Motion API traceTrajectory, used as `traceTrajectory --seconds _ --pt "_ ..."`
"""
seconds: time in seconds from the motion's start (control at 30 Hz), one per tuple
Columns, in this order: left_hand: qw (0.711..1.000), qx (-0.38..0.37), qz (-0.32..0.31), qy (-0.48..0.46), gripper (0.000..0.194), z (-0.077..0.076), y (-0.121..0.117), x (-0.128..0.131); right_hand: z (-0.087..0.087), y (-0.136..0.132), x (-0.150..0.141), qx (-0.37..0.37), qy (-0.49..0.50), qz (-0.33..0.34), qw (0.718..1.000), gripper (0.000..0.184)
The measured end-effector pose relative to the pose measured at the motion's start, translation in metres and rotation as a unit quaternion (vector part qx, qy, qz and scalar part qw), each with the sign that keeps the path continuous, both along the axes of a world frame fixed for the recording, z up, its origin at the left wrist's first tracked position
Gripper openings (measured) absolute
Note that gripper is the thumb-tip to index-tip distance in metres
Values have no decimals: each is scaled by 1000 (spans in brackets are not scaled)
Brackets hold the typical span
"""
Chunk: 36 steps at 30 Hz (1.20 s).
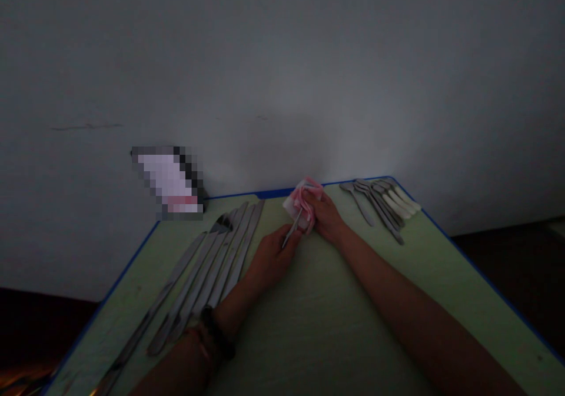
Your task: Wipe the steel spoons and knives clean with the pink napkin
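Observation:
My left hand (273, 252) is closed on the handle of a metal piece of cutlery (291, 229), which points away from me. A crumpled pink and white cloth (304, 199) wraps its far end, so I cannot tell its kind. Pressing the cloth around that end, my right hand (324, 212) has its fingers closed, with the thumb on top. Left of my hands, several long table knives (212, 266) lie side by side, with what looks like a spoon's bowl (223, 222) among their far ends. To the right lie several spoons (359, 205).
The pale green table (318, 325) has a blue edge and stands against a grey wall (282, 78). A blurred-out device with a bright screen (165, 178) leans at the far left corner. White-handled cutlery (399, 202) lies near the right edge.

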<state>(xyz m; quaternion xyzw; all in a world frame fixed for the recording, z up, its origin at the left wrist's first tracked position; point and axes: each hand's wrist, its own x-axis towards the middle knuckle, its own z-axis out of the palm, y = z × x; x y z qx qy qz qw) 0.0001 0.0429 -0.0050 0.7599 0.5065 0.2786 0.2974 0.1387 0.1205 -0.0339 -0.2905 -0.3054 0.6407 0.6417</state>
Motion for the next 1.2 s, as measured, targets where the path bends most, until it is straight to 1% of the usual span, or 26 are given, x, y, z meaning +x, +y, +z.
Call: traceTrajectory --seconds 0.3,0.5,0.7,0.83,1.2 --pt "1000 -5 0 8 39 1 0 0 -2 1 0 0 5 2 1000 55" --pt "1000 -4 2 8 38 1 0 0 -1 0 -1 5 -3 -3 1000 51" --pt "1000 -11 3 6 38 0 0 0 -2 1 0 17 -9 3 1000 50" --pt "1000 -12 6 10 39 0 0 0 -3 2 0 10 -13 3 1000 52" --pt "1000 1 3 14 38 0 0 0 3 -1 -1 -1 -7 -1 1000 53"
